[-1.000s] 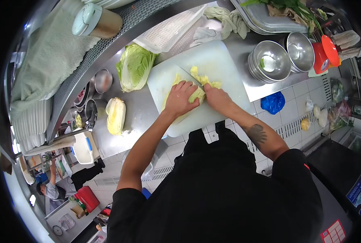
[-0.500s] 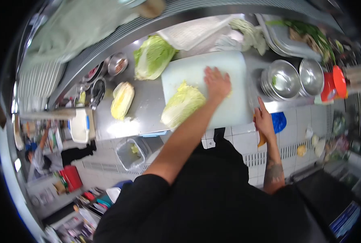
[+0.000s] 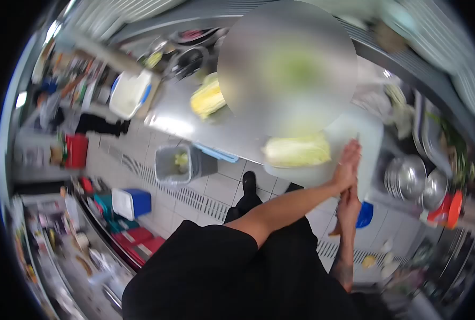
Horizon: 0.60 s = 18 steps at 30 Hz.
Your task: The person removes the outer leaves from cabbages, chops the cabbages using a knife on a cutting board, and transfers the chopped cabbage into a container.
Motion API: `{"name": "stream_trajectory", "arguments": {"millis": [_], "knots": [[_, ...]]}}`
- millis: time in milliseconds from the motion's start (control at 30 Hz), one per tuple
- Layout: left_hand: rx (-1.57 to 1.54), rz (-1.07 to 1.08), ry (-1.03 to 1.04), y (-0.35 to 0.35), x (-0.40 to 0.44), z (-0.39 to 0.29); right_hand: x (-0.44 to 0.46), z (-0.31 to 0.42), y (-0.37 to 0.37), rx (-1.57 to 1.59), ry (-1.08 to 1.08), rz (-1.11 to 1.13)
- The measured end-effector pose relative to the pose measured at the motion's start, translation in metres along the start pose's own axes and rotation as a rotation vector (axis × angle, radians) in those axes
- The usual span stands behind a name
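Note:
My right hand [image 3: 348,209] is wrapped round the yellow-orange handle of a knife [image 3: 335,229], which sticks out below the fist. Its blade is mostly hidden between my hands. My left hand [image 3: 348,160] lies with fingers stretched out and together along the blade side, just above my right hand, over the white cutting board [image 3: 366,125]. To the left of my hands, a piece of napa cabbage [image 3: 299,150] rests on the board near its front edge. Farther left on the steel counter is a yellow cut napa cabbage [image 3: 208,98], partly hidden by a round blur.
The blur covers the counter's middle. Steel bowls [image 3: 406,177] stand right of the board, beside a red container [image 3: 448,208]. Below the counter is a lined grey bin [image 3: 178,164]. A white tub [image 3: 130,95] sits at the counter's left end; another person's dark-clad leg [image 3: 101,124] shows beyond.
My left hand has left the board's surface and come against the knife beside my right hand. The view has swung left. The cabbage on the board now lies more crosswise.

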State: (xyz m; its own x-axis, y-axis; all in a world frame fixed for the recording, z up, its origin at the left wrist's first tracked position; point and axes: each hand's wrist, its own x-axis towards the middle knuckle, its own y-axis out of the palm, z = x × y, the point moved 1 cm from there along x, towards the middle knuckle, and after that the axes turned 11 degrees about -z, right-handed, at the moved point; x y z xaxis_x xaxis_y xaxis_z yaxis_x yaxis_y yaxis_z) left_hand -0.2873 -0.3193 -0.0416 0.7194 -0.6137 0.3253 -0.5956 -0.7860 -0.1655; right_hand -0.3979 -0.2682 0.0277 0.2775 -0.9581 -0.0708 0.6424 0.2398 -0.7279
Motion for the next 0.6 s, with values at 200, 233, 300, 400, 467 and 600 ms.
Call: {"name": "stream_trajectory", "arguments": {"millis": [200, 233, 300, 400, 467, 600], "knots": [[-0.083, -0.365, 0.127, -0.169, 0.084, -0.072, -0.033, 0.179, 0.003, -0.045, -0.389, 0.143], [-0.072, -0.428, 0.153, -0.211, 0.095, -0.072, -0.04, 0.204, 0.016, -0.015, -0.445, 0.196], [-0.024, -0.65, 0.133, -0.308, 0.1, -0.068, -0.061, 0.26, 0.052, 0.017, -0.803, 0.264], [0.177, -0.996, 0.187, -0.448, 0.09, -0.023, -0.101, 0.336, 0.101, -0.178, -0.832, 0.62], [0.217, -1.269, -0.082, -0.53, 0.075, -0.012, -0.117, 0.355, 0.138, -0.197, -0.999, 0.727], [0.797, -1.189, -0.275, -0.661, 0.005, 0.101, -0.12, 0.364, 0.162, -0.324, -0.941, 0.741]]}}
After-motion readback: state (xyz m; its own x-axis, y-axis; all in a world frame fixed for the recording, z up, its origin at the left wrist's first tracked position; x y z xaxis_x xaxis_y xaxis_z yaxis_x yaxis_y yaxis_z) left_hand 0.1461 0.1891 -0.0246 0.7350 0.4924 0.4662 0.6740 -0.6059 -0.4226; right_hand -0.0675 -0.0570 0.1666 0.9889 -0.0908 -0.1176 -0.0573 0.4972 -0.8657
